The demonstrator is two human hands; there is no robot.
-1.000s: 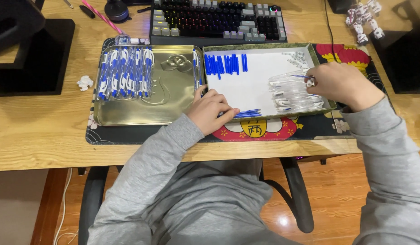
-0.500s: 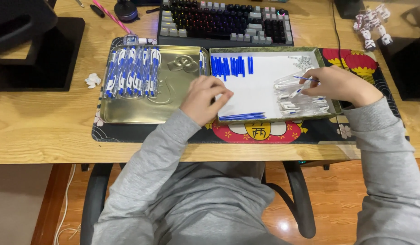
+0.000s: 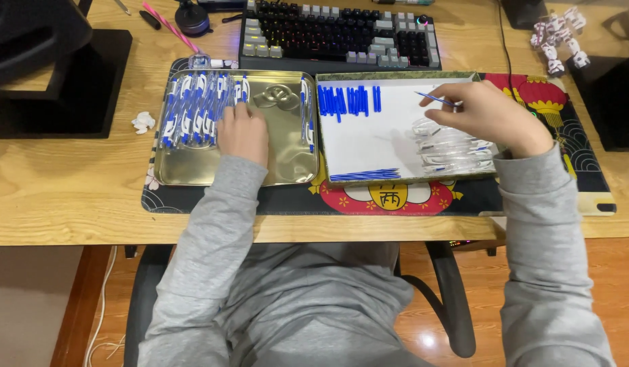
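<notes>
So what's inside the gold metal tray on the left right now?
The gold metal tray holds a row of blue-and-white pens along its far left side, plus a couple by its right wall. The left hand rests on the row, hiding whatever lies beneath it.

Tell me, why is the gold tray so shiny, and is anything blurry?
Head view: the gold metal tray mirrors the light, showing pale glare beside the left hand; the right hand casts a soft shadow on the white tray; the clear pen barrels glint; everything looks sharp.
</notes>
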